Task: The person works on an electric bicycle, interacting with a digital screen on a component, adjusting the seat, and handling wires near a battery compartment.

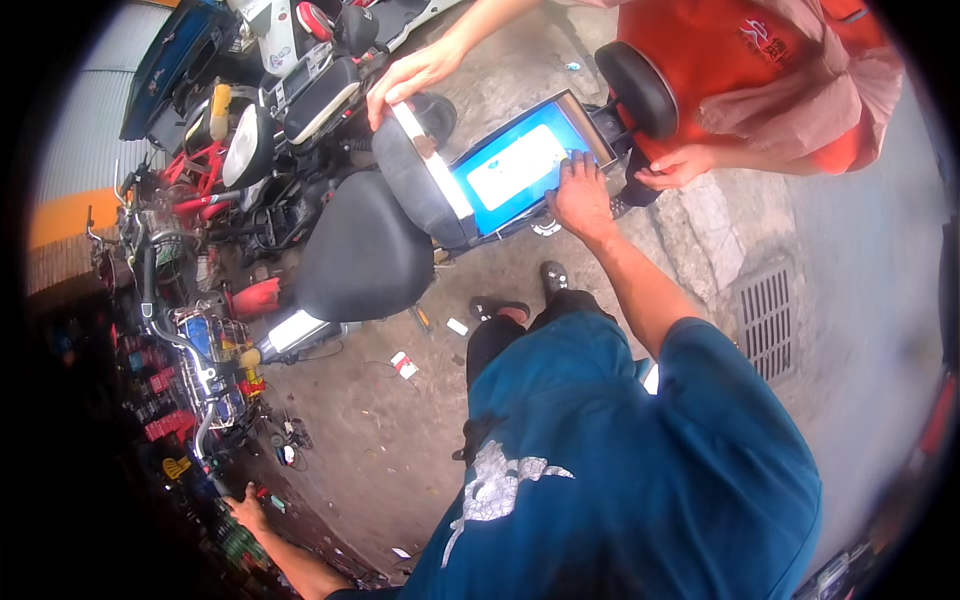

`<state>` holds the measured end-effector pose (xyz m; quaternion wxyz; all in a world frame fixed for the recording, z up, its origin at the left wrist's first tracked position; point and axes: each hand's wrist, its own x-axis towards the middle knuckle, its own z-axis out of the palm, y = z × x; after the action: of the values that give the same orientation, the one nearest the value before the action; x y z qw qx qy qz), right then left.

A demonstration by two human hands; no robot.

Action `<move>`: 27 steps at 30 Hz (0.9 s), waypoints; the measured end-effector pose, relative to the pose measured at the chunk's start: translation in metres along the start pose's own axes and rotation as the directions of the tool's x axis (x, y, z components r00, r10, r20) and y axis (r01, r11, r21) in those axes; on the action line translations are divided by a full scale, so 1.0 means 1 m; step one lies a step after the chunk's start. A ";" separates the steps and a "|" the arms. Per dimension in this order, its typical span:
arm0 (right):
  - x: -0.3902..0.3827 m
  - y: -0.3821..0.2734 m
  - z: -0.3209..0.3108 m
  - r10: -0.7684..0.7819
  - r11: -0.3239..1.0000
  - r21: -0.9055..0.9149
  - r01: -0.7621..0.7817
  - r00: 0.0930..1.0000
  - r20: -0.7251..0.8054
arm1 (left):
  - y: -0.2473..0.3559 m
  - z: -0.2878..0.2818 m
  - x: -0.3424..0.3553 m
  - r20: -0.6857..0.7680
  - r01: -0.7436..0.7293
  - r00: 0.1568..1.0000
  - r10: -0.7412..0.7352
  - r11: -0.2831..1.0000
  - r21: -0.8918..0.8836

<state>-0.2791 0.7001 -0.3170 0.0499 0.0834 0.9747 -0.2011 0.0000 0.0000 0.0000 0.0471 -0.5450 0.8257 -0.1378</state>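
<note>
Blue rectangular slab (515, 165), white-centred, lying lengthwise on bike (368, 250), curved silver handlebar (207, 376)

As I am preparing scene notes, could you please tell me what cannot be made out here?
Head view, right grip: its palm is hidden by its own back.
Head view, blue panel: what lies beneath is covered by the panel itself.
Head view, left grip: blur and shadow obscure whether it touches the handlebar.
Head view, co-worker in an orange vest: the head is cut off by the top edge.

You are wearing a matt cloth shirt (640, 450). You are facing a smooth seat (365, 245) and shiny metal handlebar (207, 376).
</note>
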 end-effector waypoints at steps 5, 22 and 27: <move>0.001 0.001 -0.005 0.009 1.000 -0.020 -0.011 0.996 -0.086 | 0.008 -0.029 -0.020 -0.090 0.017 0.996 -0.009 0.996 0.088; 0.053 0.018 -0.072 0.145 0.586 0.715 -0.382 0.917 0.372 | -0.011 0.005 0.000 -0.075 -0.026 0.997 0.029 0.998 0.048; 0.047 0.029 -0.059 0.187 0.470 0.808 -0.355 0.935 0.302 | -0.020 0.021 0.014 -0.145 -0.034 0.989 0.036 0.999 0.013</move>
<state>-0.3237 0.7570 -0.2804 0.1176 0.2332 0.7155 -0.6480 0.0170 -0.0244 -0.0135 -0.0079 -0.5188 0.8355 -0.1808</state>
